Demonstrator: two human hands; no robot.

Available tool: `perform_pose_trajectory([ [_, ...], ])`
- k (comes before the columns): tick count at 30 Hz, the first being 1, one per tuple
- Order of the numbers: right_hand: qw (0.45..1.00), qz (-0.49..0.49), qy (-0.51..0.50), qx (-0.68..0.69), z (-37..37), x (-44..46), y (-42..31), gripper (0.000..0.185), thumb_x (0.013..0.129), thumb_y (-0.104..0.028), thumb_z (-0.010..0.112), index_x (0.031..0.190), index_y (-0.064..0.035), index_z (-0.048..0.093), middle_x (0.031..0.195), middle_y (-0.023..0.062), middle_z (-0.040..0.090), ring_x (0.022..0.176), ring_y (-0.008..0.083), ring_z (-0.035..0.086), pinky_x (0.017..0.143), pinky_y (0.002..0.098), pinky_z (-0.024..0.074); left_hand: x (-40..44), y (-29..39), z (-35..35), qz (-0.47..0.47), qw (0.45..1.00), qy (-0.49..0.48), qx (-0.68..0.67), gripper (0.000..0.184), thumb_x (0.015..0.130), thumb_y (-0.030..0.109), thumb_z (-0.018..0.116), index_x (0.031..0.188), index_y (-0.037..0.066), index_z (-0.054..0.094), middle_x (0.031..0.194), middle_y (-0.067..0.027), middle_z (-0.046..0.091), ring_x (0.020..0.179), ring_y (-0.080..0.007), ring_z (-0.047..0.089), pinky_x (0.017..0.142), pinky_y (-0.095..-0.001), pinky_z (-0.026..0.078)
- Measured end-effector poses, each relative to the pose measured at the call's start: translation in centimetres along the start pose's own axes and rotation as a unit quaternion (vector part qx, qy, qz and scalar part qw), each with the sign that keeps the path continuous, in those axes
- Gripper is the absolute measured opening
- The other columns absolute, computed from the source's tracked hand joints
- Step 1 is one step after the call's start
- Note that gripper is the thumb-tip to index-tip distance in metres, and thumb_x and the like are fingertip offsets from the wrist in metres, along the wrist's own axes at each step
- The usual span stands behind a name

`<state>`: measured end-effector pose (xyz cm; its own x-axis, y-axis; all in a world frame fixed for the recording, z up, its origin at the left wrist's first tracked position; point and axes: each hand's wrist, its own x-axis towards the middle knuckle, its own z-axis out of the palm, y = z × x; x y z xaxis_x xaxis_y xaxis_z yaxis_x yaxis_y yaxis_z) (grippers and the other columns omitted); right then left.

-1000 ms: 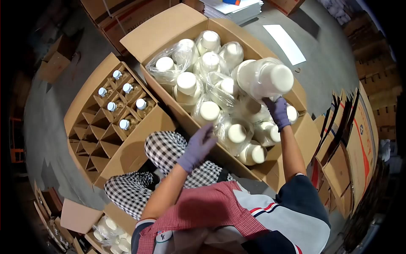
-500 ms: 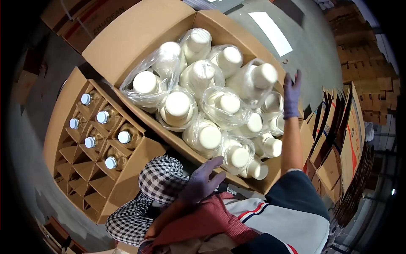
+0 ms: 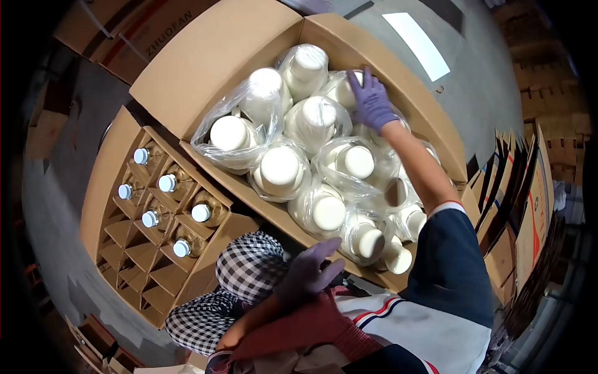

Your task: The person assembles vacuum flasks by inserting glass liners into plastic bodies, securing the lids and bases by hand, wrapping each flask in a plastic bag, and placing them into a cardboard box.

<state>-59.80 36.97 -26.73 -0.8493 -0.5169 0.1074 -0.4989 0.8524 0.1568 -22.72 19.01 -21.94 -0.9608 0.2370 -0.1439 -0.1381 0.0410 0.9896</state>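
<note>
A large cardboard carton (image 3: 430,140) holds several white-capped bottles (image 3: 280,165), many wrapped in clear plastic bags. My right hand (image 3: 372,105), in a purple glove, reaches over the far side of this carton. Its fingers are spread at the cap of a bagged bottle (image 3: 341,90) and partly cover it; whether they press on it I cannot tell. Close to the carton's near edge, my left hand (image 3: 309,269), gloved the same way, hovers with fingers apart and nothing in it.
To the left stands a divided carton (image 3: 99,206) with several clear bottles (image 3: 201,213) under light blue caps. Flattened cardboard (image 3: 529,218) leans at the right. A ZHUOFAN box (image 3: 156,37) lies behind. My checkered sleeve covering (image 3: 249,265) hides some floor.
My right hand has moved from beyond the carton's right edge, leftward and over the bottles. My left hand stays near the carton's front edge. The view has shifted slightly.
</note>
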Motion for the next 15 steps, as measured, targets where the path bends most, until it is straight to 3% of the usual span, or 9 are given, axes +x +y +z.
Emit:
perform_pose_trajectory([
  [1,0.984,-0.009,0.025,-0.175,0.3,0.9,-2.0,0.092,0.066,-0.044,0.083,0.143,-0.0128,0.044,0.143,0.0134,0.045,0.12,0.0321,0.054,0.099,0.0489,0.0457,0.1,-0.1,-0.1,0.002,1.0,0.005,0.003,0.047,0.086,0.015,0.072,0.127,-0.002,0.055,0.109,-0.0252,0.065,0.102,-0.0378,0.064,0.084,-0.0408,0.053],
  [4,0.96,-0.187,0.039,-0.205,-2.8,3.2,-1.0,0.094,0.066,-0.042,0.083,0.146,-0.0166,0.041,0.145,0.0106,0.046,0.126,0.0304,0.052,0.1,0.0506,0.0444,-0.7,0.0,0.3,0.041,0.999,0.013,0.03,0.048,0.085,0.017,0.073,0.126,-0.002,0.057,0.111,-0.0246,0.065,0.103,-0.0389,0.064,0.087,-0.0425,0.051],
  [5,0.959,-0.191,0.043,-0.207,-2.6,4.2,-1.3,0.094,0.066,-0.042,0.083,0.146,-0.0166,0.041,0.145,0.0106,0.046,0.126,0.0304,0.052,0.1,0.0506,0.0444,-0.8,0.2,0.4,0.016,1.0,0.015,0.018,0.048,0.085,0.019,0.072,0.126,-0.002,0.057,0.111,-0.0237,0.065,0.103,-0.0387,0.063,0.088,-0.0431,0.05],
  [7,0.978,-0.062,-0.181,-0.083,-1.7,6.3,-2.8,0.08,0.071,-0.034,0.08,0.143,-0.0161,0.05,0.14,0.0102,0.054,0.125,0.0294,0.055,0.1,0.0496,0.0453,-1.1,0.4,0.8,-0.01,1.0,0.021,0.008,0.049,0.086,0.021,0.072,0.127,-0.001,0.057,0.111,-0.0229,0.065,0.104,-0.0384,0.063,0.09,-0.0438,0.049],
  [8,0.978,-0.065,-0.18,-0.082,-1.0,7.4,-3.3,0.08,0.071,-0.034,0.08,0.143,-0.0161,0.05,0.14,0.0102,0.054,0.125,0.0294,0.055,0.1,0.0496,0.0453,-1.2,0.6,1.0,0.006,0.999,0.017,0.047,0.049,0.086,0.023,0.071,0.127,0.0,0.057,0.112,-0.0222,0.066,0.105,-0.038,0.063,0.091,-0.0442,0.048],
  [10,0.927,0.015,-0.349,-0.139,0.0,9.2,-4.4,0.051,0.082,-0.027,0.068,0.13,-0.0119,0.062,0.134,0.0133,0.06,0.121,0.0312,0.059,0.097,0.0478,0.0484,-1.5,0.4,1.7,0.019,0.996,0.008,0.087,0.05,0.088,0.027,0.07,0.13,0.004,0.056,0.114,-0.0191,0.066,0.107,-0.0357,0.062,0.093,-0.0446,0.045],
  [13,0.945,-0.057,-0.28,-0.156,1.1,9.2,-4.6,0.039,0.083,-0.027,0.066,0.119,-0.013,0.069,0.123,0.0116,0.067,0.11,0.0295,0.066,0.093,0.0452,0.0516,-2.9,0.3,2.7,0.05,0.991,0.052,0.117,0.05,0.088,0.028,0.069,0.131,0.006,0.056,0.118,-0.0164,0.065,0.108,-0.0347,0.061,0.094,-0.0442,0.045],
  [14,0.991,-0.097,-0.07,-0.057,4.8,8.4,-3.3,0.025,0.086,-0.022,0.059,0.102,-0.0118,0.075,0.106,0.0108,0.073,0.099,0.03,0.07,0.082,0.0428,0.0545,-3.3,-0.2,3.1,0.052,0.991,0.061,0.11,0.05,0.089,0.028,0.068,0.132,0.008,0.055,0.12,-0.0148,0.064,0.109,-0.0338,0.061,0.096,-0.0435,0.045],
  [15,0.99,-0.105,-0.065,-0.063,4.2,8.3,-2.3,0.025,0.086,-0.022,0.059,0.102,-0.0118,0.075,0.106,0.0108,0.073,0.099,0.03,0.07,0.082,0.0428,0.0545,-3.4,-0.1,3.1,0.057,0.99,0.07,0.108,0.05,0.089,0.028,0.068,0.132,0.008,0.055,0.12,-0.0148,0.064,0.109,-0.0338,0.061,0.096,-0.0435,0.045],
])
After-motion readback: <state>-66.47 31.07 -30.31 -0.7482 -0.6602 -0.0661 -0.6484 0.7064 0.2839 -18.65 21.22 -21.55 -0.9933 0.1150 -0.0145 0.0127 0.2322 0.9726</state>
